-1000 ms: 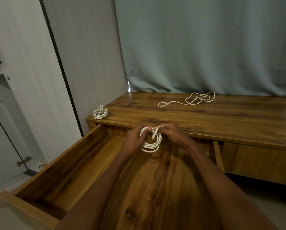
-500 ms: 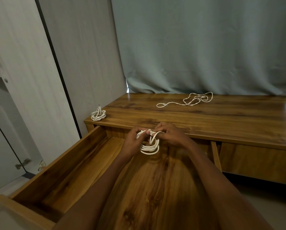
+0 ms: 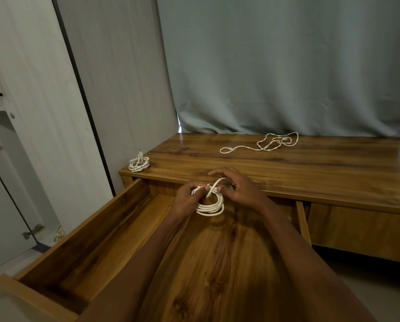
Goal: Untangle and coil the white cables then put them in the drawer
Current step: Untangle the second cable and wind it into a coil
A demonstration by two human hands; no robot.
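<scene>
Left hand (image 3: 187, 201) gripping a coiled white cable (image 3: 210, 204) above the open drawer (image 3: 83, 249), near the bench (image 3: 287, 175) front edge. Right hand (image 3: 237, 189) pinching its loose end. Second coil (image 3: 138, 163) at the left front corner; tangled cable (image 3: 264, 145) near the back edge.

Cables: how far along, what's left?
Done: one coiled cable sits on the desk corner, not yet stowed. In hand: left hand and right hand wrapping a second coil over the open drawer. Left: tangled cable, everything into the drawer.
</scene>
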